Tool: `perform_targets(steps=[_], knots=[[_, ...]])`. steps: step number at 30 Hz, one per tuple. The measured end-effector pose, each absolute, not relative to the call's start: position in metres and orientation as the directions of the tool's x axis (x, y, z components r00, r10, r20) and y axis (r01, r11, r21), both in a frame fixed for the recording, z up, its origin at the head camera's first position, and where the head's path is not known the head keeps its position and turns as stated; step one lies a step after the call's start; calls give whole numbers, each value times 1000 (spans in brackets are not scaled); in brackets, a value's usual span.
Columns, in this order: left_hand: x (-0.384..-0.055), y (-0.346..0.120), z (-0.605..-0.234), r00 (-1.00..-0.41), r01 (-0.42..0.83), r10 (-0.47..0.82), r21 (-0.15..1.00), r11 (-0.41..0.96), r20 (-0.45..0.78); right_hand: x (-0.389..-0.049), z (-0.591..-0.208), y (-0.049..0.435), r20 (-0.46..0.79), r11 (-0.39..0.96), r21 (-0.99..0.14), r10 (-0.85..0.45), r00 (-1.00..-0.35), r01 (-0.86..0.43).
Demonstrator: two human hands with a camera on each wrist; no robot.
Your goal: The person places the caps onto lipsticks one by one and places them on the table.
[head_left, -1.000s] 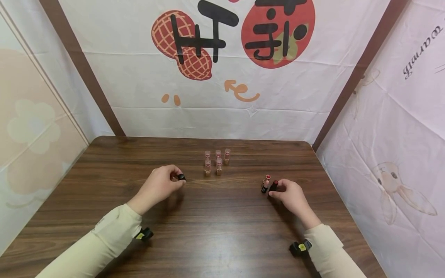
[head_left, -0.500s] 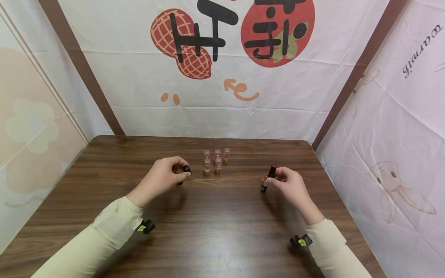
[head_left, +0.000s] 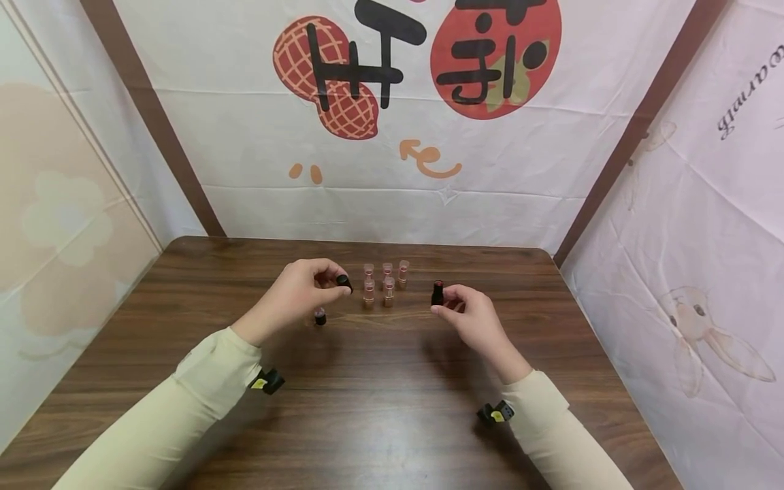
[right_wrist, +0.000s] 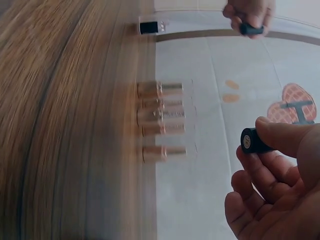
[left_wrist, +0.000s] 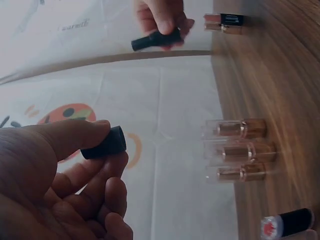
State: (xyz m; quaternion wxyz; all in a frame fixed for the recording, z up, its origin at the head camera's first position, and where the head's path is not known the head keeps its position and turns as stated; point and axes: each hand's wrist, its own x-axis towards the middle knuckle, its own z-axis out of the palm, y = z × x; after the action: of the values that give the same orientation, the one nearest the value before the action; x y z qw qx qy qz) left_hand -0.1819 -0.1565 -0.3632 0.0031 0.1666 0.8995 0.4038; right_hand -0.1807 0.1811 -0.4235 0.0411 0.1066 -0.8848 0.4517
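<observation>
My left hand (head_left: pixel 300 289) pinches a small black lipstick cap (head_left: pixel 344 282) between thumb and fingers, above the table. In the left wrist view the cap (left_wrist: pixel 106 144) shows its open end toward the right hand. Across from it, my right hand (head_left: pixel 471 313) holds a black lipstick (head_left: pixel 437 292) upright, its red tip bare at the top. The right wrist view shows the round label on the base of this lipstick (right_wrist: pixel 247 141). Both hands are raised and apart, on either side of a cluster of clear-capped lipsticks (head_left: pixel 369 296).
Just below the left hand stands a black-based lipstick (head_left: pixel 320 317) with a clear cap. Two more lipsticks (left_wrist: pixel 225 22) appear at the top right of the left wrist view. The brown wooden table (head_left: pixel 386 408) has cloth panels (head_left: pixel 490 211) behind and beside it.
My right hand has lifted the black lipstick and carried it left toward the middle. My left hand has moved right and up with the cap, exposing the lipstick below it.
</observation>
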Motion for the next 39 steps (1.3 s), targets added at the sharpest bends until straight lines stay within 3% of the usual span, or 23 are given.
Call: perform_targets(steps=[21, 39], knots=[[-186, -131, -346, -915, 372, 364, 717, 590, 175, -189, -440, 112, 206, 524, -779, -304, -930, -344], [-188, -123, -348, -909, 381, 385, 694, 611, 160, -185, -430, 87, 246, 496, -763, -372, -895, -416]])
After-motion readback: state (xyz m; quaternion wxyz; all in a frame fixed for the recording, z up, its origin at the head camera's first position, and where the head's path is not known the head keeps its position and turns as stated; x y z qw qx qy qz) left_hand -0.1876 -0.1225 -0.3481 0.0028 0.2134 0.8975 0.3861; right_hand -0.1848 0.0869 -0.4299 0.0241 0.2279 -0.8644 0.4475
